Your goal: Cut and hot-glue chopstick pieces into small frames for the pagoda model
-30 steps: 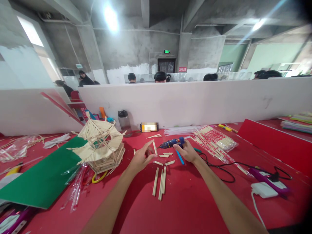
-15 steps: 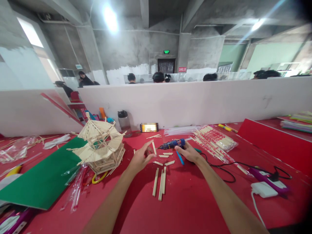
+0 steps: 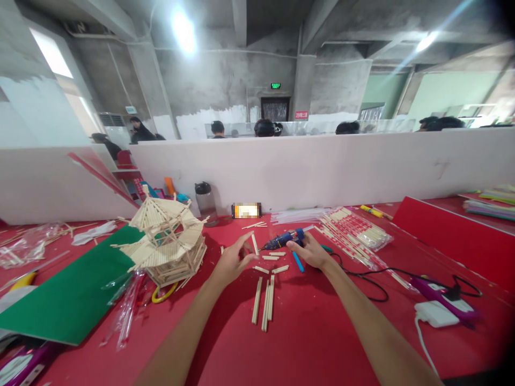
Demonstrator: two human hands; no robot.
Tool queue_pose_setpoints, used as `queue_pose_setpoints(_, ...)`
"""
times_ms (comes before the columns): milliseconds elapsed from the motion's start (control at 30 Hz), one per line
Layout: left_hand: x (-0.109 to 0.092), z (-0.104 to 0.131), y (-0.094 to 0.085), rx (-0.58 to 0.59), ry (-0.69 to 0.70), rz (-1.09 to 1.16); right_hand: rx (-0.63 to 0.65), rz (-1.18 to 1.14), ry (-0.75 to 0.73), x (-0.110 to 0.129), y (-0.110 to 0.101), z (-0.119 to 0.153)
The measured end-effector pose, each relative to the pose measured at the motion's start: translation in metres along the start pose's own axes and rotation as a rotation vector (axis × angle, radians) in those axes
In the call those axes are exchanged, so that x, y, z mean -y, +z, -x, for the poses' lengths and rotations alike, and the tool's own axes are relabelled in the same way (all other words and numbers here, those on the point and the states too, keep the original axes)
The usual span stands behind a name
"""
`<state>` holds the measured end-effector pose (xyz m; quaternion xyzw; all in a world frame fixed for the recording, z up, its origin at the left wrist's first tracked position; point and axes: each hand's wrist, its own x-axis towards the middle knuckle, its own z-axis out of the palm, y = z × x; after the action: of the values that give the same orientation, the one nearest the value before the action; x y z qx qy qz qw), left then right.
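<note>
Between the fingers of my left hand (image 3: 233,261) stands a short wooden stick (image 3: 255,244), held nearly upright and leaning a little. My right hand (image 3: 309,250) grips a blue hot glue gun (image 3: 285,239), whose nozzle points left and meets or nearly meets the stick's lower end. Short stick pieces (image 3: 270,258) lie in pairs just below the nozzle. Longer sticks (image 3: 266,303) rest nearer to me. A blue pen-like tool (image 3: 298,261) lies under my right hand. Left of my left hand is a pavilion model (image 3: 167,241) built of wooden sticks.
A green board (image 3: 72,289) lies under the model's left side. A phone (image 3: 246,210) and a bottle (image 3: 206,202) stand by the white partition (image 3: 322,166). Packed sticks (image 3: 354,230), a black cable (image 3: 374,276) and a white plug adapter (image 3: 436,312) are at right.
The glue gun has tilted, its nozzle dipping slightly towards the stick's lower end. My left hand and the stick have hardly moved.
</note>
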<state>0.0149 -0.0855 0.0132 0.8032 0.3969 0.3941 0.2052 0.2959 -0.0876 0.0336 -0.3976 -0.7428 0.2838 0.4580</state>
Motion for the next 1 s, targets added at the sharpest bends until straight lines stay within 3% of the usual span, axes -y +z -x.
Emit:
queue_pose_setpoints(733, 0.0006, -0.0002, 0.0004, 0.004, -0.008, -0.008, -0.063, 0.017, 0.031, -0.0062, 0.0022, 0.0013)
queue_pose_setpoints(1000, -0.0024, 0.0003, 0.0013, 0.064, 0.002, -0.031, -0.090, 0.059, 0.003, -0.0031, 0.0013, -0.0015)
